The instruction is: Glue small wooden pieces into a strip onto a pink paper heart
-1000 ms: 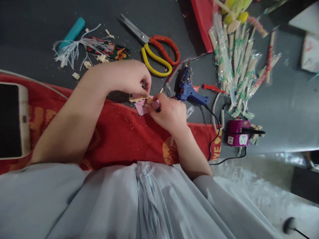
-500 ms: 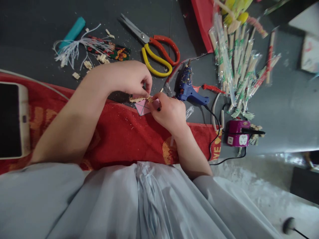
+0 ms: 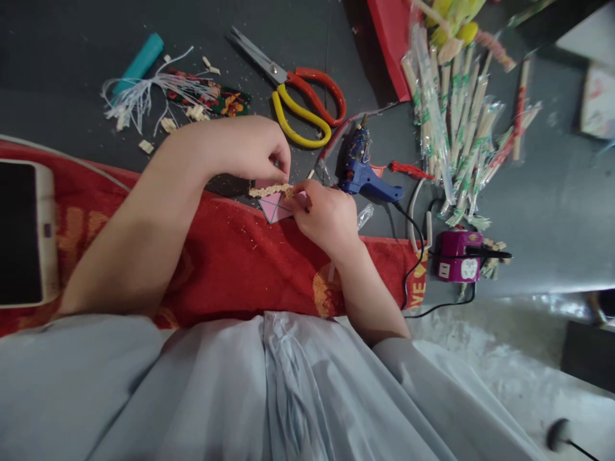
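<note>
A pink card (image 3: 273, 209) with dark crossing lines lies at the edge of the red cloth. Along its far edge runs a tan, knobbly braided strip (image 3: 267, 191). My right hand (image 3: 328, 216) is closed on the card's right side, thumb and finger pinched near the strip's right end. Bent over from the left, my left hand (image 3: 262, 150) has its fingers pressed together just above the strip; whatever sits between those fingertips is hidden. Beside my right hand rests a blue glue gun (image 3: 359, 169), its nozzle pointing away from me.
Scissors (image 3: 288, 83) with red and yellow handles lie beyond my hands. White strings (image 3: 144, 96), a teal roll (image 3: 144, 61) and tan scraps are at the left. Wrapped sticks (image 3: 456, 115) and a purple power socket (image 3: 459, 256) stand right. A phone (image 3: 24, 230) lies on the red cloth (image 3: 250, 269).
My left fingers have shifted slightly up and left, so more of the braided strip shows. My right hand stays nearly in place on the card.
</note>
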`<state>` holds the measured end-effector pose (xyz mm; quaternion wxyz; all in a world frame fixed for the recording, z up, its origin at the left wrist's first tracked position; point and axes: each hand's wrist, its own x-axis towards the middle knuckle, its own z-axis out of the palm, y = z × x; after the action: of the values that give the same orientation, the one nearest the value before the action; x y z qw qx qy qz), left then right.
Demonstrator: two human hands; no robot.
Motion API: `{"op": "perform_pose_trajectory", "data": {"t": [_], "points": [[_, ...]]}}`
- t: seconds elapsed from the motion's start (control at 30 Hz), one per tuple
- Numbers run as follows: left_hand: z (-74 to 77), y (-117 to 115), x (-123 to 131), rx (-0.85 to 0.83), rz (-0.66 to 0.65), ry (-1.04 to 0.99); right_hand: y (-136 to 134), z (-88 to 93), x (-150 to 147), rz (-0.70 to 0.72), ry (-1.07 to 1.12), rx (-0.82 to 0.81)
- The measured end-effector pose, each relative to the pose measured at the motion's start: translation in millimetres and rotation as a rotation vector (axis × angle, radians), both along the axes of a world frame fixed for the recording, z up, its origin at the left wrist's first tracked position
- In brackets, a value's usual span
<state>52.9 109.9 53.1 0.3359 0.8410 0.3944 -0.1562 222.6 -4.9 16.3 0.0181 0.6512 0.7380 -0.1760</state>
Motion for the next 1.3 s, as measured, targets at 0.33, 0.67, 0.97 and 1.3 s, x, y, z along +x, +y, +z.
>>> {"op": "perform_pose_trajectory", "data": {"t": [0.33,0.67,0.97,1.3], "points": [[-13.8,6.2,-7.9,-0.001,-0.034,-0.074,0.1,2.7,-0.6,-0.015,0.003,-0.015],[7.9,-1.8,2.9,-0.013,0.034,0.051,1.0,7.3,-0.3,-0.033,0.010,-0.040],[-26.4,14.1,-21.5,-0.001,0.068,-0.246,-8.9,17.0,10.4,0.084,0.052,0.020],[-0.5,7.6,-15.1,0.035,0.192,-0.240,-18.6,33.3,-9.1,0.429,-0.113,-0.229]]}}
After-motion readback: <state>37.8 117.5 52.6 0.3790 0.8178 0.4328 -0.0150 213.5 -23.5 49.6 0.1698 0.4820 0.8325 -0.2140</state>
